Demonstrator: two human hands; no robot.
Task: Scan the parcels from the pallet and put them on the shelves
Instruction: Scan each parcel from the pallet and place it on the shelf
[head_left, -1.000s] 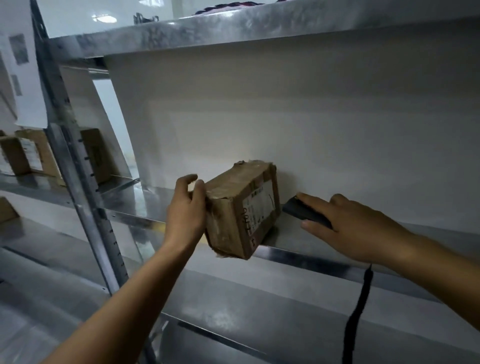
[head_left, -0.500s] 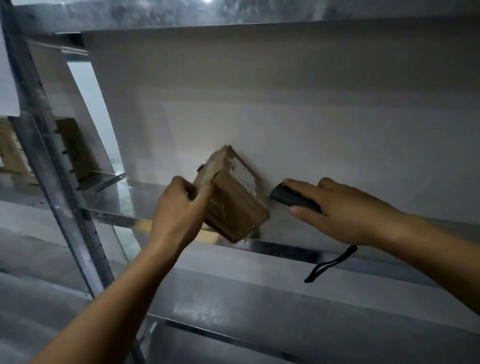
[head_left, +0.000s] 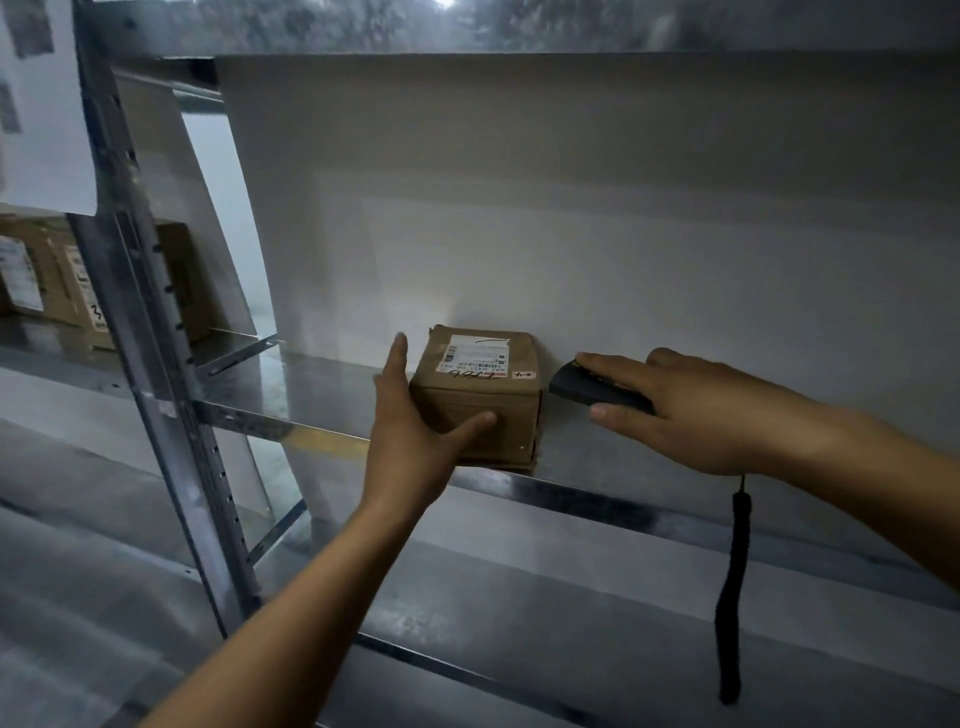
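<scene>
1. Metal shelf (head_left: 322, 384) carries the parcel (head_left: 478, 395), label up.
2. Left grip (head_left: 410, 441), spread wide, lays straight fingers on the parcel's left side, thumb across its front.
3. Right grip (head_left: 691, 410) holds the scanner (head_left: 576, 387) just beside the parcel.

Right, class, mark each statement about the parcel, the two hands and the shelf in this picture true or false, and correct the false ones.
1. The parcel rests on the metal shelf with its label facing up. True.
2. The right hand holds a roll of tape. False: it holds a black scanner.
3. The left hand touches the parcel's left side and front. True.
4. The scanner's strap is wound round the parcel. False: it hangs down below the right hand.
5. The bay to the left holds nothing. False: cardboard boxes stand there.
</scene>
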